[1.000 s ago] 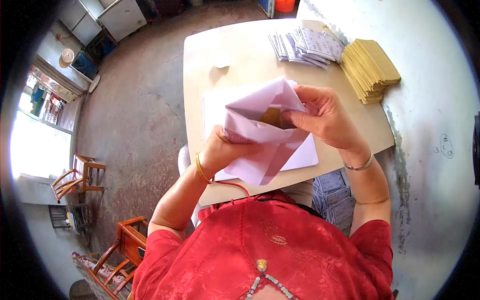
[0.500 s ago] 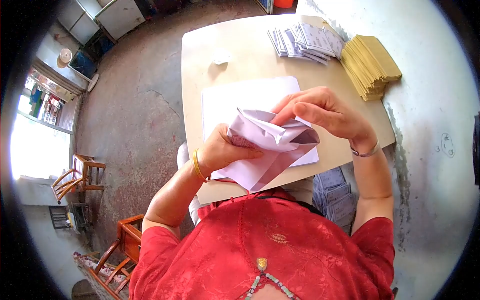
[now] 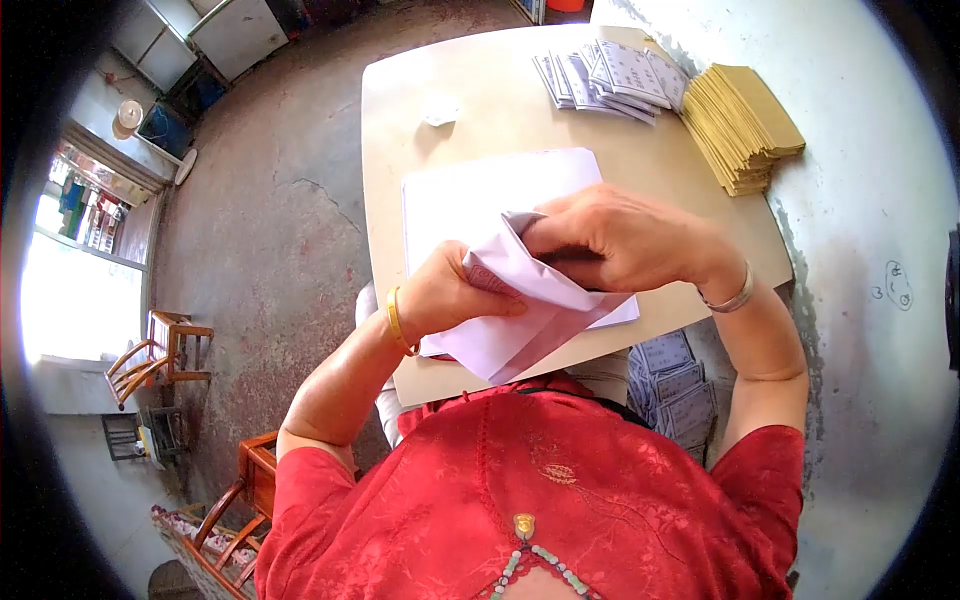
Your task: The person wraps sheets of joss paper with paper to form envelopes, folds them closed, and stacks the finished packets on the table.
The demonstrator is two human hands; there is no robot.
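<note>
My left hand point(image 3: 443, 291) is closed on the side of a white paper bag point(image 3: 515, 318), thumb lying across its front beside a printed mark. The bag is creased, and its mouth gapes upward. My right hand point(image 3: 625, 240) reaches into that mouth from the right with bent fingers. Their tips are hidden inside the paper, so whether they grip it does not show. Beneath both hands, a stack of white paper sheets point(image 3: 440, 205) lies on the table.
On the pale table point(image 3: 480, 90) are a small white scrap point(image 3: 440, 117), printed white packets point(image 3: 610, 82) and a stack of yellow-brown paper envelopes point(image 3: 742, 128). More printed packets point(image 3: 675, 385) sit below the table's right edge. Wooden chairs point(image 3: 178, 345) stand at left; a wall point(image 3: 850, 250) borders the right.
My right hand has moved down and left, its fingers going from the bag's upper edge deeper into the mouth. My left hand keeps its hold in nearly the same place.
</note>
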